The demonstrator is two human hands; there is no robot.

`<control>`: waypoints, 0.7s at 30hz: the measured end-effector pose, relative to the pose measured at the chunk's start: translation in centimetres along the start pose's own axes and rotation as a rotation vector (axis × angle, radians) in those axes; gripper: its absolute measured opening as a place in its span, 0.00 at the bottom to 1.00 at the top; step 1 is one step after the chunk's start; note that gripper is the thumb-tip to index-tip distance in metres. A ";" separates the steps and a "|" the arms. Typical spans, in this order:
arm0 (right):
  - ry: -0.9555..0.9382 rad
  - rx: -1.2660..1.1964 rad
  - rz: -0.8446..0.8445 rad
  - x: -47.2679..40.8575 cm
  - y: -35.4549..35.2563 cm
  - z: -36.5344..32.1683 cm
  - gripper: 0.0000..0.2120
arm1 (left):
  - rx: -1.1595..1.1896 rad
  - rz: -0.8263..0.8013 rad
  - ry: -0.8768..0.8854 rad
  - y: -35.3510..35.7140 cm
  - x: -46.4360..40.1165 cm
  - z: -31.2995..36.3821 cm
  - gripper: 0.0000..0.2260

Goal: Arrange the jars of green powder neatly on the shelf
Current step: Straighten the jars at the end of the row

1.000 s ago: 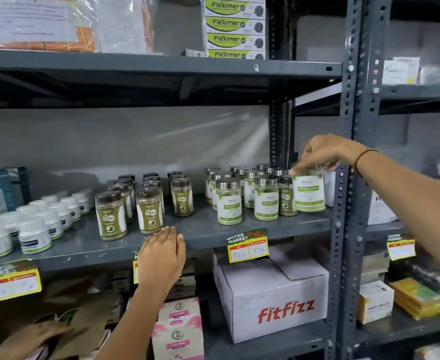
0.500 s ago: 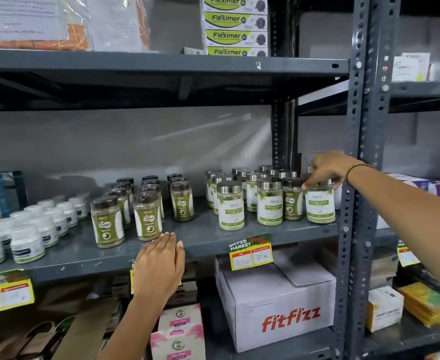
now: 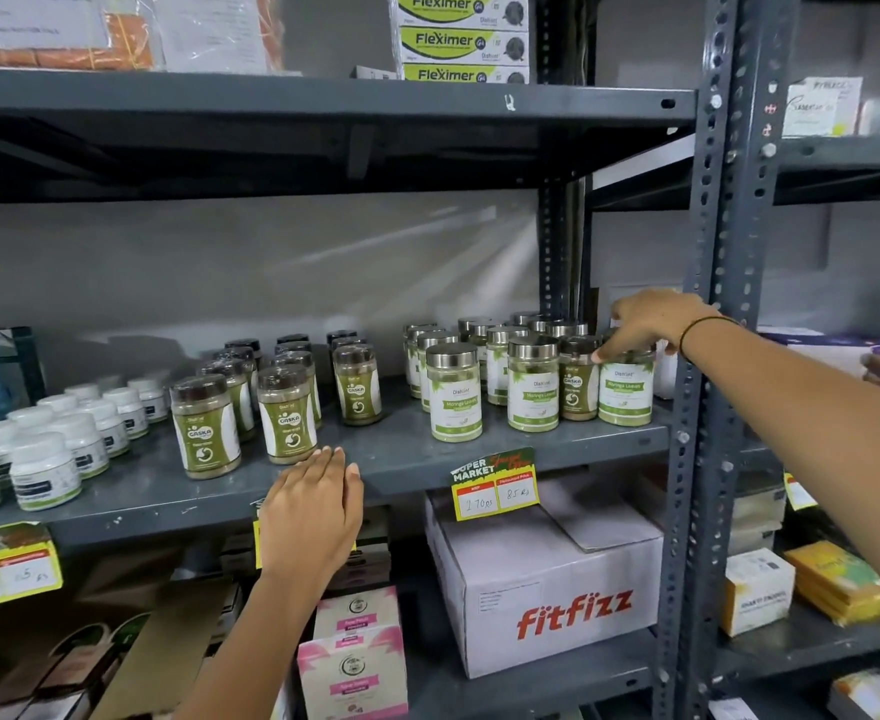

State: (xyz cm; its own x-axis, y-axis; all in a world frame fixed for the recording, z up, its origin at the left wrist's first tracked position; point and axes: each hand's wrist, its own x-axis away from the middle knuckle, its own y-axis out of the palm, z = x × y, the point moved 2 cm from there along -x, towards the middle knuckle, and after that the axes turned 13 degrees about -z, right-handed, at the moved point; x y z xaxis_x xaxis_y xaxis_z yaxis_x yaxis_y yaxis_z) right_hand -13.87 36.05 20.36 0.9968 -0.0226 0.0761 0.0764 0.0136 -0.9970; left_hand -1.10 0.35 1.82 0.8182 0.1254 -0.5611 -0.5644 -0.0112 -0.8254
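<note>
Several silver-lidded jars of green powder (image 3: 454,394) stand in rows on the right part of the grey metal shelf (image 3: 407,457). The rightmost jar (image 3: 626,391) stands on the shelf by the upright post. My right hand (image 3: 651,324) rests over its lid, fingertips touching the top. A brown-lidded jar (image 3: 578,381) stands wedged between two silver-lidded ones. My left hand (image 3: 313,511) lies flat on the shelf's front edge, fingers together, holding nothing.
Brown-lidded Gaska jars (image 3: 287,420) stand mid-shelf and white tubs (image 3: 45,470) at the left. A perforated steel post (image 3: 708,356) rises just right of the jars. A Fitfizz carton (image 3: 552,579) sits on the shelf below. Fleximer boxes (image 3: 461,39) are stacked above.
My right hand lowered the jar from the air onto the shelf's right end and still rests on its lid. The left hand has stayed on the shelf edge.
</note>
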 end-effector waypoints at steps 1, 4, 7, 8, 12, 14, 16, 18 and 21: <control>0.008 0.059 0.034 0.2 -0.2 -0.2 0.41 | -0.001 -0.002 -0.002 0.0 0.0 0.0 0.19; -0.030 0.110 0.107 0.7 -0.9 -0.9 0.39 | -0.003 -0.007 -0.007 -0.1 0.0 0.1 0.19; -0.167 0.014 0.080 0.8 -1.4 -1.6 0.38 | 0.001 -0.008 -0.009 -0.1 0.0 0.1 0.19; -0.208 -0.023 0.054 0.7 -1.4 -1.8 0.37 | 0.003 -0.008 -0.011 -0.1 0.0 0.1 0.20; -0.252 -0.043 -0.024 -0.4 -0.7 -2.8 0.33 | 0.005 -0.010 -0.016 0.1 0.0 0.1 0.21; -0.259 -0.044 -0.058 -1.2 -0.3 -3.1 0.33 | 0.009 -0.005 -0.014 0.1 -0.1 0.1 0.21; -0.267 -0.069 -0.103 -2.1 -0.1 -3.1 0.33 | 0.013 0.002 -0.011 0.1 0.0 0.1 0.21; -0.286 -0.110 -0.143 -2.7 -0.1 -3.0 0.32 | 0.008 0.007 -0.016 0.1 0.0 0.1 0.21; -0.299 -0.207 -0.203 -3.4 -0.2 -2.8 0.31 | 0.001 0.009 -0.024 0.3 0.0 0.1 0.21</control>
State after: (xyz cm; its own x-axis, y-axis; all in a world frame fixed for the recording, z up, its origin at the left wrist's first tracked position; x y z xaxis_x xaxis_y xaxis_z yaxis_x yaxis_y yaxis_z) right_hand -17.29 33.34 20.24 0.9266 0.2872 0.2426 0.2968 -0.1627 -0.9410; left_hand -1.28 0.42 1.56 0.8103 0.1486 -0.5668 -0.5718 -0.0114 -0.8203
